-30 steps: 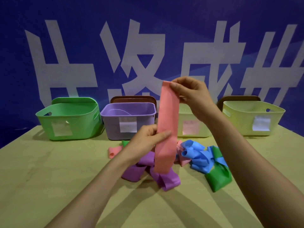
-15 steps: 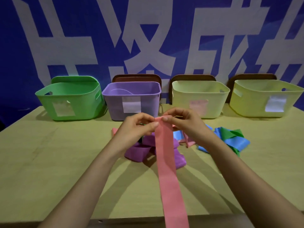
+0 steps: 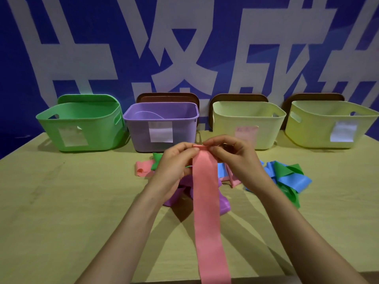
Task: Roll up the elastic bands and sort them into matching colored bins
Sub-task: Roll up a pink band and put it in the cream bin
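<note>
- Pinch on both sides: your left hand (image 3: 174,160) and your right hand (image 3: 231,156) each close thumb and forefinger on the top end of the pink band (image 3: 207,212), left corner and right corner, fingertips nearly meeting.
- Your other fingers curl loosely behind the pinch and hold nothing else.
- The top edge of the band looks turned over into a narrow lip between your fingertips; you cannot tell how many turns it has.
- From the pinch the band runs flat and straight toward you, crosses the near edge of the table (image 3: 61,201) and leaves the bottom of the view.
- Under your hands lies a heap of loose bands: purple bands (image 3: 223,203) directly below, a short pink piece (image 3: 142,169) and a green scrap (image 3: 156,160) to the left, blue bands (image 3: 295,181) tangled with a green band (image 3: 287,170) to the right.
- Along the far side of the table stand four bins in a row: green bin (image 3: 82,121), purple bin (image 3: 162,111), then two pale yellow bins (image 3: 246,117) (image 3: 328,117).
- Each bin carries a paper label on its front; the label on the third bin looks pinkish (image 3: 246,133).
- Behind the bins hangs a blue backdrop (image 3: 102,27) with large white characters.
</note>
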`<state>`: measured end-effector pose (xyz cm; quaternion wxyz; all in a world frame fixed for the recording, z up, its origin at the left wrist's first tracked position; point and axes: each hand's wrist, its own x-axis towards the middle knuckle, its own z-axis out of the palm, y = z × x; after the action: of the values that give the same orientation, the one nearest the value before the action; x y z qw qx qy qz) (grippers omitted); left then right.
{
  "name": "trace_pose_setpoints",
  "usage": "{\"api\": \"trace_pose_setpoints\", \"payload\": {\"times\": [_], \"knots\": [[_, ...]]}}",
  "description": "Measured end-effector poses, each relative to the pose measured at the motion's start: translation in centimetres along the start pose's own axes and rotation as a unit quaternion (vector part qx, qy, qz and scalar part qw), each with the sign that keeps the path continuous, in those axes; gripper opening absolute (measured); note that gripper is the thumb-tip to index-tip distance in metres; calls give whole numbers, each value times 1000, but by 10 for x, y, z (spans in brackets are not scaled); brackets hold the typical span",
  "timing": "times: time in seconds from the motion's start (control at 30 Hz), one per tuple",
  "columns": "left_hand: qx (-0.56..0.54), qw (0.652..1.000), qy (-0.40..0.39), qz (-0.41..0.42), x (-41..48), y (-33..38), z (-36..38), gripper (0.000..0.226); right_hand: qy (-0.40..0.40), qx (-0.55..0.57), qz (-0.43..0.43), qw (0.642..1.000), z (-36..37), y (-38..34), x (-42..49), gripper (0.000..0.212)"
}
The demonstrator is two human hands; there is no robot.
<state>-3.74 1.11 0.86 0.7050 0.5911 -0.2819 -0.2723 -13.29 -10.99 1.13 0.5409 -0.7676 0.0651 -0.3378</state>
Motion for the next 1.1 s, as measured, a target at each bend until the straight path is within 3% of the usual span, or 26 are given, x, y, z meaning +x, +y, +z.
{"api": "trace_pose_setpoints", "payload": {"times": [0.1, 0.27, 0.47, 0.8, 0.93, 1.1], "knots": [[-41, 999, -14, 7, -6, 3, 0, 12, 25, -23, -35, 999, 2, -1, -3, 24], [8, 997, 27, 65, -15, 3, 3, 10, 38, -47, -56, 997, 4, -12, -11, 24], [31, 992, 47, 112, -26, 5, 5, 7, -18, 15, 18, 1000, -6, -30, -21, 16], [56, 976, 61, 199, -40, 10, 10, 10, -10, 52, 41, 998, -8, -50, -27, 17], [45, 980, 57, 187, -41, 12, 11, 12, 15, 64, 40, 997, -4, -51, -30, 15], [21, 993, 28, 114, -44, 14, 11, 18, 31, 68, 16, 997, 1, -48, -32, 13]]}}
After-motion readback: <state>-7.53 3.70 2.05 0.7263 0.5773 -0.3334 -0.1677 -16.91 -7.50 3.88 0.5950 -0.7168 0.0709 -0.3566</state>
